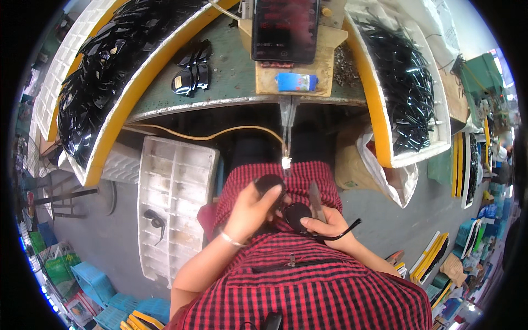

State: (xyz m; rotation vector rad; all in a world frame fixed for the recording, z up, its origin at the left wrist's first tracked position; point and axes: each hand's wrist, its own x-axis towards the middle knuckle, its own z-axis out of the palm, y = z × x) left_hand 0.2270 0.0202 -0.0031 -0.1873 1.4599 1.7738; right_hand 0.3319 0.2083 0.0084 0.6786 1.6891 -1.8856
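Above my lap I hold a pair of dark sunglasses (297, 215) between both hands. My left hand (250, 213) is closed on the left lens side, thumb on top. Closed around the other side is my right hand (331, 224), and one temple arm sticks out past it to the right. The same hand also grips a knife-like tool (315, 199), its flat grey blade pointing up and away from me. The bridge and some fingers are partly hidden and blurred. Red-and-black checked cloth (308, 179) covers my lap below the hands.
Yellow-and-white trays hold black glasses parts (104, 82) at left and black temple arms (399, 82) at right. On the green bench lie sunglasses (192, 76), a phone (285, 30) and a blue packet (296, 82). A white foam tray (181, 214) stands left of my lap.
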